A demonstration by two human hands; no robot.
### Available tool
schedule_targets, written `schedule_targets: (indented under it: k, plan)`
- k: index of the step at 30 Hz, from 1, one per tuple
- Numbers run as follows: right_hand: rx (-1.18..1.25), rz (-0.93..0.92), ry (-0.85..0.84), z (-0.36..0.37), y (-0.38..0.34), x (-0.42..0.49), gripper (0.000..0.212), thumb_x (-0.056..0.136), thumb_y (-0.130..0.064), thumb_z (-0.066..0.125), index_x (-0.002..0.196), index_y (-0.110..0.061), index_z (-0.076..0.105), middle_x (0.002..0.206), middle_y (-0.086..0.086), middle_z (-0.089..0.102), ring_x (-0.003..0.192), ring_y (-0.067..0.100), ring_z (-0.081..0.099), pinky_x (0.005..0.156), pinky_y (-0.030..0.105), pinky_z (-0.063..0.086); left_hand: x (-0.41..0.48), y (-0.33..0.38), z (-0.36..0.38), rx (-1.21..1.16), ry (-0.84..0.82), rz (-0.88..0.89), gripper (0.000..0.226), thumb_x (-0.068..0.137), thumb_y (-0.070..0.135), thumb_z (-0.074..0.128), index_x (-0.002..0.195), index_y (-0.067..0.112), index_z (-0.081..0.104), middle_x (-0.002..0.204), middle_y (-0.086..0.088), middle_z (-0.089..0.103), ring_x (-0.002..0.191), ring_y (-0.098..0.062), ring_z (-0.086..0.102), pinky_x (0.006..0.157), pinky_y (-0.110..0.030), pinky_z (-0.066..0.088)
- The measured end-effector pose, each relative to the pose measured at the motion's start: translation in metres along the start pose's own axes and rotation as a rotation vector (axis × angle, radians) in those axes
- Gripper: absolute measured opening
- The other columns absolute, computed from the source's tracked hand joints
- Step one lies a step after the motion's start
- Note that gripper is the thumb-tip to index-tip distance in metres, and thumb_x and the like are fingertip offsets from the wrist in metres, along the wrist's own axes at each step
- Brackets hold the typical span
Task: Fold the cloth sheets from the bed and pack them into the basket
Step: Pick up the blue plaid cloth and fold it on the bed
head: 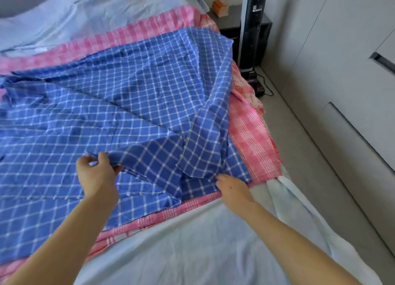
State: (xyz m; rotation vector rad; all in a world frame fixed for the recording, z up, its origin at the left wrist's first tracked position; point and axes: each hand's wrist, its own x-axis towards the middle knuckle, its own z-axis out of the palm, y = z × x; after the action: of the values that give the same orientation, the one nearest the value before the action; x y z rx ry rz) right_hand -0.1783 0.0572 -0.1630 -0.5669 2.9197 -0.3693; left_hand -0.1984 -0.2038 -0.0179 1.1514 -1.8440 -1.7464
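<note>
A blue checked cloth sheet point(119, 96) lies rumpled across the bed, its right side folded over toward the middle. Under it lies a pink checked sheet point(252, 135), showing along the far edge, the right side and the near edge. My left hand point(96, 175) pinches a raised fold of the blue sheet between thumb and fingers. My right hand point(232, 188) reaches under the blue sheet's near right corner; its fingertips are hidden by the cloth. No basket is in view.
A pale blue bedsheet point(181, 242) covers the mattress and hangs off the right corner. To the right are a grey floor point(310, 156) and white wardrobe doors point(352, 70). A dark bedside table point(233, 21) with an orange box and an upright vacuum point(250, 28) stand at the back.
</note>
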Motion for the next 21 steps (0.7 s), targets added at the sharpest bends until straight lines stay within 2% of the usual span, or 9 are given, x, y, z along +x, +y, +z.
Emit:
schedule_targets:
  k: [3,4,7,10,12,14,16,18,21]
  plan:
    - [0.018,0.127,-0.044,-0.014,-0.018,0.006,0.012,0.079,-0.017,0.064,0.088,-0.014,0.057,0.092,0.000,0.059,0.085,0.021,0.060,0.063,0.027,0.037,0.012,-0.003,-0.009,-0.008,-0.042,0.002,0.006,0.097,0.015,0.050,0.093,0.014,0.046,0.086,-0.003,0.053,0.076,-0.018,0.058,0.071,-0.027,0.049]
    - [-0.001,0.136,-0.009,-0.018,-0.025,0.011,0.015,0.086,-0.025,0.057,0.096,-0.014,0.055,0.095,-0.001,0.059,0.088,0.021,0.058,0.066,0.028,0.034,0.016,-0.005,-0.011,-0.015,-0.056,-0.012,0.006,0.096,0.014,0.051,0.091,0.013,0.047,0.084,-0.002,0.053,0.073,-0.015,0.058,0.068,-0.026,0.050]
    - [-0.082,0.096,0.164,-0.020,-0.045,0.033,0.034,0.090,-0.039,0.056,0.113,-0.013,0.052,0.104,0.002,0.061,0.094,0.023,0.057,0.074,0.033,0.043,0.030,-0.013,-0.015,-0.096,-0.071,-0.082,0.024,0.092,0.006,0.056,0.072,0.012,0.043,0.077,-0.005,0.055,0.072,-0.017,0.058,0.070,-0.027,0.054]
    - [-0.152,0.099,0.066,-0.008,-0.062,0.061,0.051,0.091,-0.032,0.055,0.134,-0.009,0.039,0.124,0.006,0.054,0.109,0.026,0.052,0.086,0.036,0.044,0.039,-0.023,-0.022,-0.145,-0.071,-0.147,0.033,0.089,0.002,0.059,0.064,0.012,0.040,0.072,-0.006,0.054,0.072,-0.018,0.058,0.074,-0.028,0.056]
    - [-0.246,0.150,0.068,0.003,-0.069,0.074,0.052,0.086,-0.029,0.063,0.130,-0.008,0.046,0.117,0.007,0.057,0.104,0.026,0.056,0.079,0.036,0.047,0.043,-0.027,-0.027,-0.180,-0.065,-0.174,0.033,0.088,0.000,0.059,0.063,0.012,0.040,0.070,-0.005,0.053,0.072,-0.017,0.057,0.076,-0.027,0.056]
    - [-0.309,0.206,0.109,0.009,-0.077,0.082,0.035,0.081,-0.025,0.069,0.112,-0.011,0.060,0.102,0.004,0.061,0.092,0.023,0.059,0.065,0.032,0.047,0.048,-0.032,-0.036,-0.183,-0.042,-0.176,0.030,0.088,0.000,0.059,0.065,0.012,0.044,0.070,-0.005,0.054,0.069,-0.016,0.057,0.075,-0.025,0.056]
    - [-0.283,0.186,0.134,0.011,-0.075,0.086,0.016,0.087,-0.012,0.059,0.103,-0.009,0.061,0.099,0.006,0.060,0.093,0.026,0.058,0.062,0.033,0.041,0.050,-0.031,-0.044,-0.184,-0.034,-0.177,0.023,0.088,0.000,0.059,0.069,0.010,0.052,0.073,-0.005,0.058,0.069,-0.014,0.059,0.073,-0.023,0.056]
    - [-0.032,0.234,0.211,0.004,-0.070,0.086,0.017,0.094,-0.006,0.044,0.100,-0.004,0.060,0.094,0.010,0.060,0.089,0.029,0.057,0.061,0.033,0.036,0.050,-0.027,-0.051,-0.224,-0.038,-0.172,0.017,0.088,0.003,0.061,0.073,0.009,0.058,0.076,-0.003,0.063,0.070,-0.012,0.063,0.070,-0.022,0.055]
    - [0.354,0.342,0.450,-0.015,-0.071,0.073,0.023,0.096,-0.004,0.045,0.108,0.003,0.063,0.094,0.013,0.064,0.081,0.023,0.057,0.069,0.029,0.043,0.047,-0.018,-0.061,-0.218,-0.029,-0.116,0.016,0.090,0.011,0.062,0.074,0.010,0.059,0.078,-0.003,0.064,0.073,-0.012,0.065,0.069,-0.021,0.055]
